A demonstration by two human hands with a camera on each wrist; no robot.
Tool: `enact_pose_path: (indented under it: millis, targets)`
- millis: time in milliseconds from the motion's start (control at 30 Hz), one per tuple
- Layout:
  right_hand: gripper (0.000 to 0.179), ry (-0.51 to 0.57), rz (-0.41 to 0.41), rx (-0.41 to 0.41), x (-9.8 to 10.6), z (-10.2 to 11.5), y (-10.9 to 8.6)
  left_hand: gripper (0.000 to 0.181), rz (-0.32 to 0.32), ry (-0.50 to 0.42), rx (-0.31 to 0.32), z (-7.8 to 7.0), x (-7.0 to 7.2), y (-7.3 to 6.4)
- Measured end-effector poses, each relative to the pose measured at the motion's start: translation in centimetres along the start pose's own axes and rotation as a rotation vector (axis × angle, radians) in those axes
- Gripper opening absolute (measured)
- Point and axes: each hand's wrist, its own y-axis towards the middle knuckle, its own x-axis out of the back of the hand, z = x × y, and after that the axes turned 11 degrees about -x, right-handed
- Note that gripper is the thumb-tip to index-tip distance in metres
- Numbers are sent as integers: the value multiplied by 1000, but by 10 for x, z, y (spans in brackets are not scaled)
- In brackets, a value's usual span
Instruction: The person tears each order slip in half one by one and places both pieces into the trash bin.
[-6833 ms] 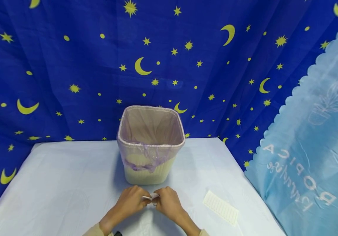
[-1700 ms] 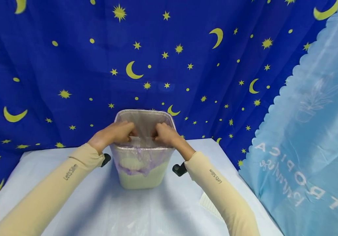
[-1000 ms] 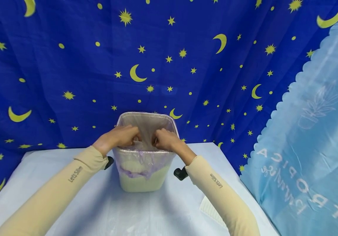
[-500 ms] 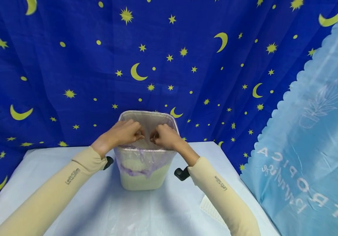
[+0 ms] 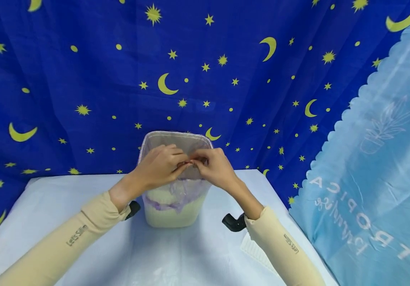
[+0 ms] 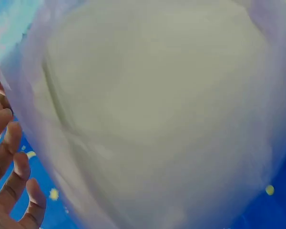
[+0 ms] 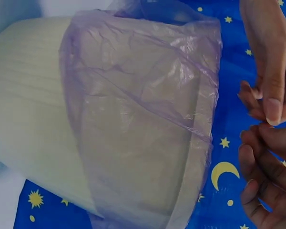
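Note:
Over the mouth of a cream waste bin (image 5: 170, 218), my left hand (image 5: 160, 167) and right hand (image 5: 217, 167) meet, thumb tips and fingertips together. A thin, translucent purple bin liner (image 7: 143, 81) is folded over the rim. In the right wrist view the left hand (image 7: 274, 62) presses its thumb down close to the loosely curled fingers of the right hand (image 7: 269, 179). The left wrist view shows spread fingers (image 6: 21, 167) beside the lined bin (image 6: 152, 86). I cannot tell whether something small is pinched between the fingertips.
The bin stands on a white-covered table (image 5: 165, 258) against a blue star-and-moon curtain (image 5: 119, 79). A white ridged strip-like sheet (image 5: 256, 252) lies at the right, partly behind the right sleeve (image 5: 280, 242). A light blue curtain (image 5: 376, 178) hangs on the right side.
Earlier both hands held a small white piece in front of the bin. They went into its mouth, then rose and came together. The right forearm has swung outward.

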Motion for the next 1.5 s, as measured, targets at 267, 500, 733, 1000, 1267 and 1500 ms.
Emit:
enact_pose_path:
  millis: [267,500,733,1000,1267,1500]
  targets:
    - [14,-14,-116,21,7,-8,-24,12,-14,-89,18,-16,-11,10]
    - [16,0,-189,-4,15,-21,-42,12,-15,-132,25,-27,-26,22]
    - [12,-22,-222,-66,32,-38,-59,13,-14,-118,-13,-42,-45,45]
    - [14,-94,-299,-144,58,-63,-88,17,-43,-172,1,-72,-81,72]
    - [14,-140,-329,-199,65,-86,-115,17,-6,-263,-7,-91,-112,85]
    - [15,-184,-308,-284,66,-105,-132,19,38,-312,43,-101,-136,90]
